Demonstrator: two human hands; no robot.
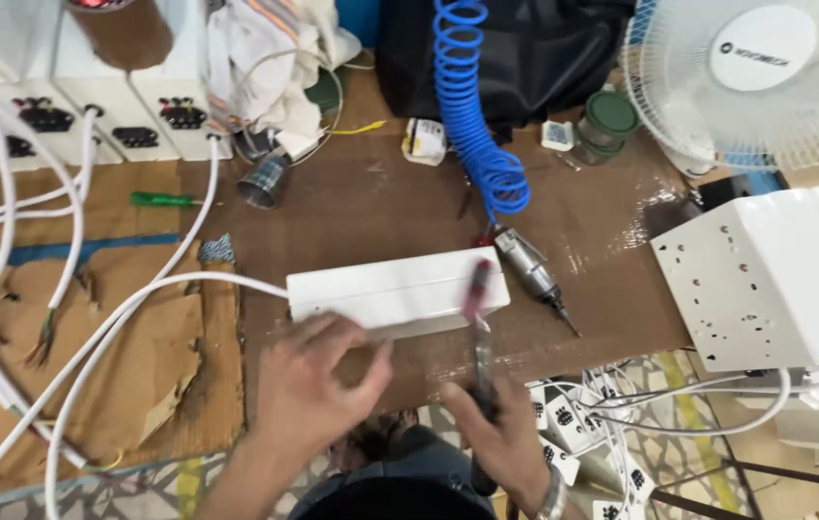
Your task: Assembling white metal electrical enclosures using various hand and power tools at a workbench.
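Left hand low centre, fingers curled & spread, tips touching the near edge of the white box; it's blurred, so can't tell if it's really gripping or just pressing. Right hand just beside it, closed round the dark handle of a tool w/ a red tip; the tip lies over the box's right end.

Left to right: bundle of white cables sweeps down the far-left edge, one running across to plug into the box's left end. White socket units sit top left. Torn cardboard covers the left part of the bench, its edge ragged near the cables. Green screwdriver lies alone above that, w/ bare room round it. Small metal cup tipped on its side near a heap of cloth.

Centre: box lies lengthwise, slightly tilted, open brown surface behind it up to a small carton. Blue coiled hose drops from the top to an air driver, which lies just right of the box, near but apart from it.

Right: green-lidded jar, then fan top right. Big white cover fills the right edge, overhanging the bench. More small socket parts & cables crowd the near-right corner beside the right hand; little room there.
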